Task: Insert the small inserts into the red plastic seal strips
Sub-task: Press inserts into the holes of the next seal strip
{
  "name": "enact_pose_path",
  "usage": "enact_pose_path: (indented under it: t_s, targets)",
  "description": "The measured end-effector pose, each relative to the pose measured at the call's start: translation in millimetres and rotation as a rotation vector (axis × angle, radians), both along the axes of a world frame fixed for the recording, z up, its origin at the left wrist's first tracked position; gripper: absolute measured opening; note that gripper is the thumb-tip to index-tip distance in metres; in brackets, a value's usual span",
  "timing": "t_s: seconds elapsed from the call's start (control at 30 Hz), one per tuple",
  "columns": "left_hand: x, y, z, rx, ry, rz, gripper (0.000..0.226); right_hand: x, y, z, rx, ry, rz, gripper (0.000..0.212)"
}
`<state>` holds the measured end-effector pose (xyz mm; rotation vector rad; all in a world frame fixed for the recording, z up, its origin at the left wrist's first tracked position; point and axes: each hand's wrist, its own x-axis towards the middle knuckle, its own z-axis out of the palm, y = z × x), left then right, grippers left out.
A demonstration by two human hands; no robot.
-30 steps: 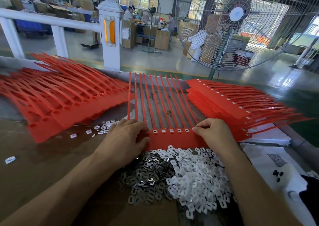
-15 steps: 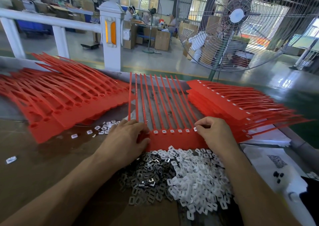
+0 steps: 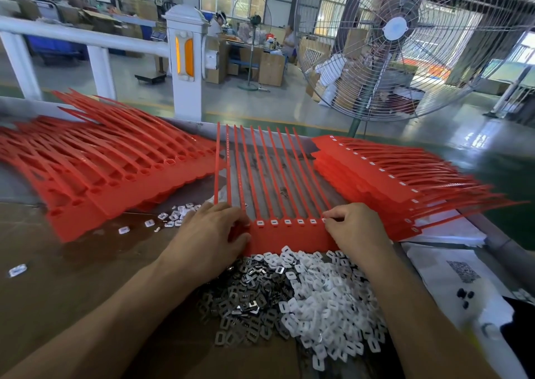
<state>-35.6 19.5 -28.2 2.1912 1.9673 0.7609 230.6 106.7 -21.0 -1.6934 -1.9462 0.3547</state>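
Strip in hand: one red seal strip point(image 3: 292, 235) lies flat on the desk point(image 3: 58, 277) just in front of me, its tails fanning away from me.
Done on it: white inserts show in the row of sockets point(image 3: 286, 221) between my hands (six I can count; the sockets under my left hand are hidden).
Right hand: my right hand point(image 3: 354, 228) has its fingers curled, the fingertips pinching at the socket on the strip's right end, pressing an insert home, I judge.
Left hand: my left hand point(image 3: 212, 235) rests on the strip's left end, fingers bent over it and holding it down.
Finished: the stack to my right point(image 3: 390, 182) carries white inserts along its edges.
Left to do: the red heap on my left point(image 3: 101, 170) shows open sockets, so I judge plenty remains.
Supply: white inserts point(image 3: 327, 300) and metal clips point(image 3: 243, 297) are piled touching the strip's near edge.
Surface: brown desk, a printed sheet point(image 3: 457, 277) at right.
Room: a factory floor, a big fan point(image 3: 405, 46) and a white post point(image 3: 186, 60) beyond the desk.
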Motion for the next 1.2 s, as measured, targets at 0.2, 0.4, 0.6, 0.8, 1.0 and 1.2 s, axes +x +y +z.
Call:
enact_pose_path:
  t_s: [0.2,0.4,0.6,0.8,1.0,1.2]
  targets:
    - [0.1,-0.6,-0.4,-0.001,-0.015,0.000,0.028,0.9,-6.9,1.2,-0.055,-0.159,0.014,0.038]
    - [-0.2,-0.2,-1.6,0.003,-0.018,0.001,0.028,-1.4,-10.6,4.8,-0.089,-0.205,0.011,0.037]
    - [-0.5,-0.6,-1.8,0.007,-0.015,0.006,0.028,0.2,-14.7,11.3,-0.131,-0.129,0.017,0.037]
    - [-1.2,-0.1,-1.6,0.008,-0.020,-0.003,0.027,7.4,-19.5,11.2,-0.098,0.015,0.036,0.041]
    - [-1.0,-0.3,-1.6,0.008,-0.023,-0.002,0.028,10.7,-29.0,27.2,-0.077,0.130,0.248,0.014]
    - [-0.7,-0.6,-1.1,0.002,-0.022,0.000,0.028,4.8,-38.6,34.2,-0.336,0.073,0.579,0.009]
